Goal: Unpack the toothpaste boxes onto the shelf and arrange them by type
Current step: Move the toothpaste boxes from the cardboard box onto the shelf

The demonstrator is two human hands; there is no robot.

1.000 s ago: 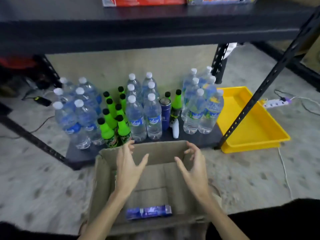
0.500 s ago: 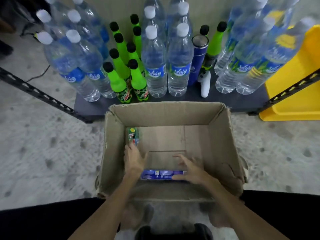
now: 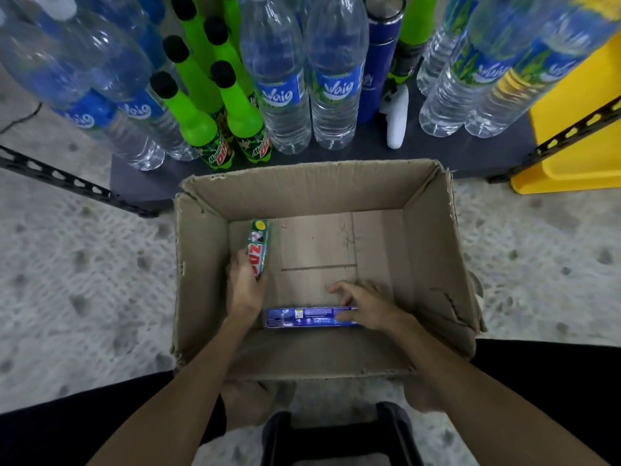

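An open cardboard box stands on the floor in front of the low shelf. Two toothpaste boxes lie inside it. A green one lies along the left wall, and my left hand grips its near end. A blue one lies crosswise near the front wall. My right hand grips the blue box's right end, thumb in front and fingers curled over the top.
The shelf holds clear water bottles, green soda bottles, a dark blue flask and a small white bottle lying down. A yellow tray sits at the right on the floor. Black shelf struts cross both sides.
Both hands went down into the cardboard box. The left hand closed on the green toothpaste box and the right hand on the blue one. The view moved closer.
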